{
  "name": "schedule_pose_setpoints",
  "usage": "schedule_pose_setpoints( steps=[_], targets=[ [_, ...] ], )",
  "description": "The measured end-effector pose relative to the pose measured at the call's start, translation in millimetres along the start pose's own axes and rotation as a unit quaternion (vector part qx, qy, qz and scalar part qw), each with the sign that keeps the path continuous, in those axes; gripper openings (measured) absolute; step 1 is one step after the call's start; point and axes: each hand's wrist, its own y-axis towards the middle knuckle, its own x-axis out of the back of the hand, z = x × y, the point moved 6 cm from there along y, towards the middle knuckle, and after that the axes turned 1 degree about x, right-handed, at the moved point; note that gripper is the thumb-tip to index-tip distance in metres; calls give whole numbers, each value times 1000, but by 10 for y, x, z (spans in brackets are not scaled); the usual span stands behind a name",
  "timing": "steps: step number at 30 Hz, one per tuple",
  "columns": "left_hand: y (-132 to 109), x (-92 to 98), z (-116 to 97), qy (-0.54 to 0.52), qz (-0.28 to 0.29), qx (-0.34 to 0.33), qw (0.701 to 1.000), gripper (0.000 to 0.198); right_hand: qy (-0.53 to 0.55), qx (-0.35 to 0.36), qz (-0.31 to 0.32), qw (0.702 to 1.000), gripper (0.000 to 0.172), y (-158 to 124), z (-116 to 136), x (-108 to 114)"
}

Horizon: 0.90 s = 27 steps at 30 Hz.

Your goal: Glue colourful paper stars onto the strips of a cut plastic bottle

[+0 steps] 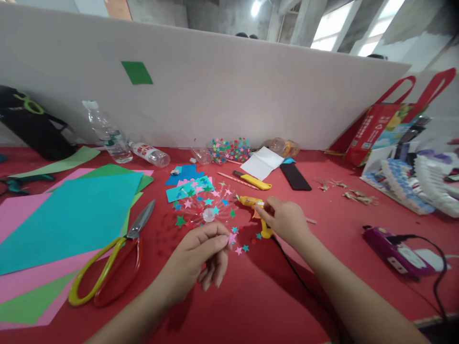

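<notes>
My left hand [201,255] pinches a small pink paper star at its fingertips, just below a clear plastic bottle-bottom flower [208,208] whose cut strips carry small paper stars. My right hand [285,220] is closed on a yellow hot glue gun [255,206] that lies to the right of the flower, its black cord running toward me. Loose paper stars [242,248] lie on the red table [272,291] between my hands.
Large yellow-and-red scissors [111,260] lie left, beside coloured paper sheets [68,220]. Plastic bottles [107,131], a second star-covered piece [231,149], a yellow utility knife [253,180], a black phone [294,176], a purple device [396,249] and a red bag [380,126] stand around. A white partition [222,91] rises behind.
</notes>
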Motion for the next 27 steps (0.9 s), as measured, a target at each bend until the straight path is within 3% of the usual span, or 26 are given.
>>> schedule_pose_setpoints(
  steps=[3, 6, 12, 16, 17, 19, 20, 21, 23, 25, 27],
  targets=[
    [9, -41, 49, -32, 28, 31, 999, 17, 186, 219, 7, 958, 15, -251, 417, 83],
    [22, -95, 85, -45, 42, 61, 996, 15, 280, 312, 38, 907, 3, -442, 596, 96],
    [43, -147, 144, -42, 42, 104, 993, 17, 263, 377, 25, 888, 6, -523, 652, 66],
    [33, -127, 163, 33, 33, 115, 992, 19, 256, 361, 29, 896, 5, -506, 600, 40],
    [29, -96, 127, 81, 14, 90, 993, 21, 251, 352, 28, 901, 5, -495, 579, 47],
    [-1, 0, -59, 222, -68, -38, 972, 22, 226, 338, 10, 914, 5, -461, 544, 99],
    [-49, 37, -202, 307, -123, -134, 934, 19, 209, 334, -3, 919, 5, -438, 539, 141],
    [-128, 48, -344, 388, -179, -236, 872, 14, 187, 335, -14, 924, 6, -415, 548, 186],
    [-286, 9, -508, 522, -260, -384, 716, 3, 128, 354, -16, 926, 10, -368, 621, 262],
    [-330, -28, -519, 608, -292, -430, 600, 13, 54, 389, 12, 920, 15, -324, 737, 284],
    [-288, -31, -472, 655, -305, -420, 549, 19, -14, 415, 45, 908, 20, -272, 839, 264]
  ],
)
